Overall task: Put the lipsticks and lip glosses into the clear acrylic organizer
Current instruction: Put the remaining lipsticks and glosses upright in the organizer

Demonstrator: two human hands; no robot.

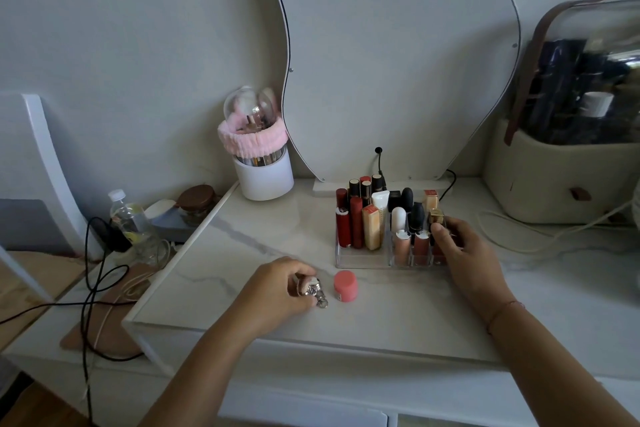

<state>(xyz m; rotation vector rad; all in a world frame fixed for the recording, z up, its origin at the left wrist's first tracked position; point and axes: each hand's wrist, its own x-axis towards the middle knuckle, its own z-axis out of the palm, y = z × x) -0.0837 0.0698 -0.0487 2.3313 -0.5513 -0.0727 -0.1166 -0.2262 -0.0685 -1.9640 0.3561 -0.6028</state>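
Vanity top: clear acrylic organizer, crowded with upright lipsticks. Right hand, fingers curled on gold-capped lipstick at the right-end slot; skewed entry could topple neighbours. Left hand pinches silver tube beside pink-lidded jar, which may roll if nudged.

Both your hands are down at the marble tabletop.
Your left hand grips a small silvery tube low over the tabletop, just beside a pink-lidded jar. Your right hand pinches a gold-capped lipstick standing at the front right corner of the clear acrylic organizer, among other upright lipsticks and glosses.
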